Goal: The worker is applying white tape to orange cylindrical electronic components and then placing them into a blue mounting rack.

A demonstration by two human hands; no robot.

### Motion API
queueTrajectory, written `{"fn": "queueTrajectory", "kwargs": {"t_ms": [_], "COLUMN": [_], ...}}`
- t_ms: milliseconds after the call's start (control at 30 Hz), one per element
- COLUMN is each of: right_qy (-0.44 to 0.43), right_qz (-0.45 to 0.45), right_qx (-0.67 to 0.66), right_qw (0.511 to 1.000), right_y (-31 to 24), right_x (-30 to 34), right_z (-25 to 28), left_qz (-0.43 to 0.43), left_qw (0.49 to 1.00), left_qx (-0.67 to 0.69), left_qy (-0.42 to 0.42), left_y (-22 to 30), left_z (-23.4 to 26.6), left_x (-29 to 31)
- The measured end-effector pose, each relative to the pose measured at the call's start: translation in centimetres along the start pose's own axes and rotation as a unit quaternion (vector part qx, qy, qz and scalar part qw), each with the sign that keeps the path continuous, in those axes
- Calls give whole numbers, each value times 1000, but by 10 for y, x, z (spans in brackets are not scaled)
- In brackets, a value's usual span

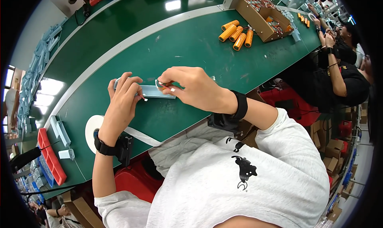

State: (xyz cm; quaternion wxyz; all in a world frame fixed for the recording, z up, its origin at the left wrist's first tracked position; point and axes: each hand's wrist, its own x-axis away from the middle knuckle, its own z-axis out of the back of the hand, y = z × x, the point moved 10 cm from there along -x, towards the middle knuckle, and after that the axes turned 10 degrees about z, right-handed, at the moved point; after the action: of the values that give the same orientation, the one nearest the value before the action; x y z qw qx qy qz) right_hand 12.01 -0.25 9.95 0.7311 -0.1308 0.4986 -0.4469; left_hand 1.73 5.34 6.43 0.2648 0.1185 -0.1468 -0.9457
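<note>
My left hand (123,98) grips the left end of a long pale blue plastic holder (154,91) lying on the green table (191,48). Its fingers curl over the top of the part. My right hand (190,86) pinches a thin red wire (164,85) at the holder's right end. Another short red wire tip shows by my left fingers. Both wrists wear black bands.
A roll of white tape (92,131) with a loose strip lies near the table's front edge. Pale blue holders (60,132) and a red tray (50,156) sit at left. Orange cylinders (237,33) and a cardboard box (261,18) lie further back. Another person (345,74) works at right.
</note>
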Motion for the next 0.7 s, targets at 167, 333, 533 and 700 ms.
{"fn": "queueTrajectory", "kwargs": {"t_ms": [167,333,533,700], "right_qy": [-122,-207,-198,-244], "right_qz": [9,-41,-24,-70], "right_qx": [16,-7,63,-138], "right_qw": [992,977,978,957], "right_y": [7,24,37,71], "right_x": [-21,-17,-21,-11], "right_z": [-29,-56,-70,-87], "left_qz": [12,36,77,28], "left_qw": [999,995,985,985], "left_qx": [39,85,152,161], "left_qy": [25,24,35,60], "left_y": [-6,-10,-20,-14], "left_z": [4,7,8,12], "left_x": [-1,1,3,9]}}
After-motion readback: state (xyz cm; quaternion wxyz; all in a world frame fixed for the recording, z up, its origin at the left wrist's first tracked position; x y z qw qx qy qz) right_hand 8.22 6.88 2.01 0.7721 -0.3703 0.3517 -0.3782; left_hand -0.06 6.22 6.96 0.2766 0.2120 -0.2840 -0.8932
